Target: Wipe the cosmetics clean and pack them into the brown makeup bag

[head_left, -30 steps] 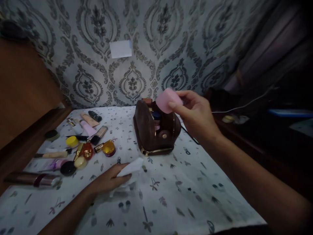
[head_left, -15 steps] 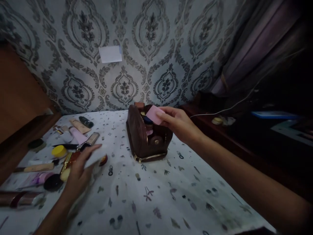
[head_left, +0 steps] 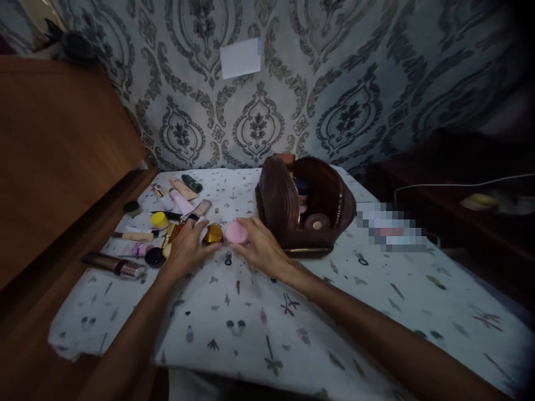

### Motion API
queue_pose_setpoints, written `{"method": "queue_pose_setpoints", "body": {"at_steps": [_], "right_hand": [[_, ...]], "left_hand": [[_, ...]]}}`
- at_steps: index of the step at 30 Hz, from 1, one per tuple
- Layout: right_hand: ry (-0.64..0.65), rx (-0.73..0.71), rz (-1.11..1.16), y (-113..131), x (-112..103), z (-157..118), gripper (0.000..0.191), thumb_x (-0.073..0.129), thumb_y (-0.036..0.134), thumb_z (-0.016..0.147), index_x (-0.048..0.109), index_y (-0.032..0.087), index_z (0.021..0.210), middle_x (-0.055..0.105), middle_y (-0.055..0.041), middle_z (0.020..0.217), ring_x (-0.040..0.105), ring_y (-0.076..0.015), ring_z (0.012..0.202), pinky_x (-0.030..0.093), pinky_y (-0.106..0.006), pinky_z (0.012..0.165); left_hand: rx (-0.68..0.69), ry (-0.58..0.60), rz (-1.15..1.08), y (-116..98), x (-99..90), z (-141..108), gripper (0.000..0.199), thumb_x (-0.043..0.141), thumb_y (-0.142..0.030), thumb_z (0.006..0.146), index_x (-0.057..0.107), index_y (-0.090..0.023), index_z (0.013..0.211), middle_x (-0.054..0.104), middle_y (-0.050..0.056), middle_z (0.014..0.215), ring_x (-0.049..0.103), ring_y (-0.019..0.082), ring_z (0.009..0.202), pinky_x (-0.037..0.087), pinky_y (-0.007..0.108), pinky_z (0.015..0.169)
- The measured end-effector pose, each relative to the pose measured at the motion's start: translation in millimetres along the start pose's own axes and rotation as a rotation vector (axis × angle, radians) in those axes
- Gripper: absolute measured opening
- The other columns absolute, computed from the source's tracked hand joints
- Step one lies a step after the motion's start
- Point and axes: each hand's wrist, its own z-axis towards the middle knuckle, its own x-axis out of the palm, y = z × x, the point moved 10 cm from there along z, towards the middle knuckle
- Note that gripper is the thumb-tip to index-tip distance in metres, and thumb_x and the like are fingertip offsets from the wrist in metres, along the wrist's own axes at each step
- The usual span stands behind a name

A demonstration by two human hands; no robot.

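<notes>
My left hand (head_left: 186,248) is closed at the near edge of the spread cosmetics, with thumb and fingers around a small shiny amber jar (head_left: 214,234). Right beside it, my right hand (head_left: 263,249) pinches a small pink round container (head_left: 236,232), its flat face toward me. The two round items are side by side low over the tablecloth, a narrow gap between them. Just right of my hands stands a brown cosmetic bag (head_left: 278,206), unzipped and gaping. A dark-blue-topped item (head_left: 300,186) shows inside it.
Tubes, a yellow-lidded jar (head_left: 159,220), a black round lid (head_left: 155,257) and a brown bottle (head_left: 115,265) lie on the left. A wooden panel (head_left: 62,145) borders that side. The patterned wall (head_left: 259,122) rises behind. A white cable (head_left: 460,184) runs at right.
My right hand has moved from above the bag to its left, bringing the pink container beside the amber jar. My left hand no longer shows the white item and grips the amber jar. The view shifted.
</notes>
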Motion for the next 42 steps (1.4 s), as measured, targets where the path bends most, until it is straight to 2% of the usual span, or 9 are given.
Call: {"method": "queue_pose_setpoints", "body": {"at_steps": [5, 10, 12, 15, 21, 26, 32, 38, 42], "right_hand": [[0.07, 0.095, -0.137, -34, 40, 2, 0.047, 0.063, 0.028, 0.086, 0.051, 0.017, 0.13, 0.053, -0.0114, 0.114, 0.058, -0.0245, 0.103, 0.051, -0.04, 0.092], [-0.096, -0.09, -0.135, -9, 26, -7, 0.056, 0.064, 0.026, 0.085, 0.048, 0.018, 0.138, 0.05, -0.0166, 0.131, 0.047, -0.0334, 0.126, 0.043, -0.054, 0.106], [-0.149, -0.173, -0.056, 7, 19, -14, 0.047, 0.058, 0.026, 0.091, 0.049, 0.02, 0.136, 0.054, -0.0151, 0.128, 0.051, -0.0307, 0.122, 0.047, -0.051, 0.103], [-0.12, -0.188, 0.097, 16, 18, -18, 0.04, 0.052, 0.029, 0.095, 0.051, 0.021, 0.135, 0.06, -0.0123, 0.115, 0.06, -0.0256, 0.106, 0.054, -0.044, 0.092], [-0.045, -0.096, 0.318, 11, 20, -14, 0.043, 0.066, 0.039, 0.087, 0.058, 0.023, 0.125, 0.064, -0.0102, 0.114, 0.064, -0.025, 0.1, 0.055, -0.042, 0.088], [-0.014, 0.074, 0.59, -4, 25, -9, 0.045, 0.073, 0.042, 0.078, 0.06, 0.022, 0.117, 0.068, -0.0066, 0.107, 0.066, -0.0212, 0.092, 0.056, -0.036, 0.081], [0.135, 0.119, 0.843, 4, 34, -10, 0.032, 0.073, 0.042, 0.078, 0.061, 0.021, 0.098, 0.066, -0.0022, 0.087, 0.066, -0.0181, 0.079, 0.056, -0.031, 0.068], [-0.012, 0.117, 0.896, -4, 27, -8, 0.048, 0.081, 0.043, 0.07, 0.061, 0.023, 0.108, 0.07, -0.0063, 0.107, 0.068, -0.0232, 0.099, 0.056, -0.042, 0.092], [-0.084, 0.067, 0.829, -5, 21, -9, 0.054, 0.083, 0.044, 0.068, 0.059, 0.025, 0.113, 0.067, -0.0063, 0.109, 0.068, -0.0235, 0.099, 0.058, -0.041, 0.088]], "left_hand": [[0.018, 0.025, 0.176, -8, 11.1, -6, 0.056, 0.066, -0.047, 0.084, 0.055, -0.016, 0.129, 0.055, 0.012, 0.111, 0.059, 0.03, 0.102, 0.049, 0.038, 0.08], [0.013, -0.003, 0.091, -12, 6.3, -5, 0.049, 0.071, -0.042, 0.079, 0.058, -0.017, 0.119, 0.056, 0.009, 0.107, 0.062, 0.027, 0.093, 0.05, 0.035, 0.076], [0.061, -0.033, 0.036, -20, 1.2, -7, 0.05, 0.073, -0.038, 0.076, 0.058, -0.015, 0.119, 0.055, 0.009, 0.108, 0.062, 0.027, 0.095, 0.051, 0.035, 0.076], [0.145, -0.072, -0.054, -35, -7.0, -11, 0.05, 0.072, -0.034, 0.075, 0.058, -0.016, 0.119, 0.055, 0.008, 0.106, 0.061, 0.026, 0.096, 0.051, 0.035, 0.078], [0.242, -0.144, -0.093, -55, -20.4, -21, 0.056, 0.072, -0.034, 0.071, 0.057, -0.017, 0.122, 0.056, 0.009, 0.104, 0.06, 0.027, 0.095, 0.051, 0.036, 0.078], [0.305, -0.217, -0.127, -66, -30.1, -29, 0.06, 0.064, -0.033, 0.078, 0.051, -0.018, 0.134, 0.059, 0.011, 0.111, 0.057, 0.029, 0.105, 0.048, 0.042, 0.092], [0.358, -0.119, -0.375, -75, -29.1, -30, 0.061, 0.062, -0.034, 0.081, 0.047, -0.02, 0.139, 0.062, 0.013, 0.125, 0.056, 0.03, 0.117, 0.043, 0.044, 0.102], [0.122, -0.022, -0.705, -49, -16.8, -20, 0.072, 0.076, -0.027, 0.07, 0.049, -0.018, 0.136, 0.062, 0.011, 0.13, 0.06, 0.028, 0.115, 0.045, 0.039, 0.101], [0.0, 0.045, -1.018, -43, -2.9, -17, 0.071, 0.082, -0.033, 0.065, 0.052, -0.015, 0.128, 0.065, 0.011, 0.121, 0.063, 0.027, 0.108, 0.049, 0.037, 0.095]]}}
